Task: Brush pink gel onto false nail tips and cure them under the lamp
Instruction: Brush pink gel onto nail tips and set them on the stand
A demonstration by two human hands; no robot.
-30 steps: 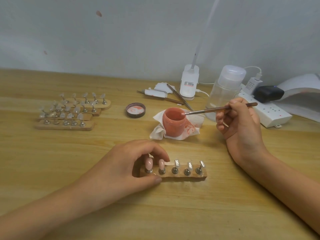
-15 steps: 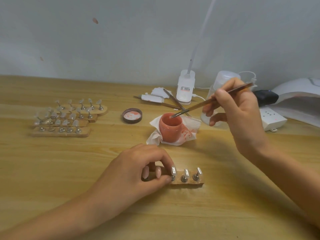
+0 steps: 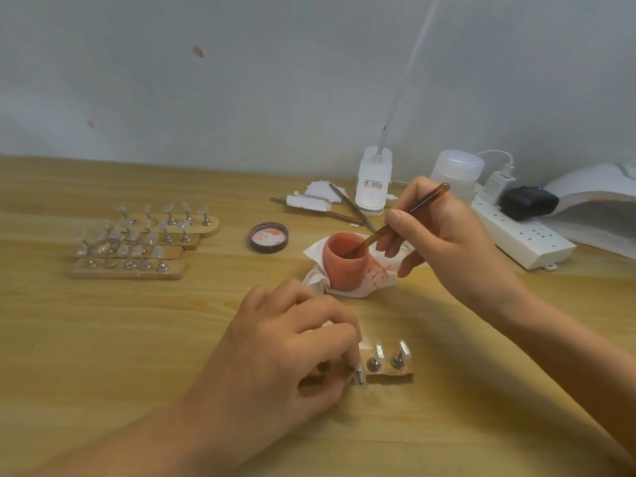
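Brush tip in the pink gel, other hand on the nail stand

My right hand [image 3: 447, 242] pinches the brush [image 3: 406, 216] between thumb and fingers, its tip down inside the pink pot [image 3: 344, 266], which sits on a stained tissue [image 3: 315, 268] mid-table. My left hand [image 3: 285, 349] is curled over the left end of the wooden stand [image 3: 387, 370] nearer me, thumb and forefinger pinching a clear nail tip [image 3: 359, 376] on its metal peg. The lamp [image 3: 599, 197] sits at the far right, well apart, and the lid [image 3: 268, 236] lies left of the pot
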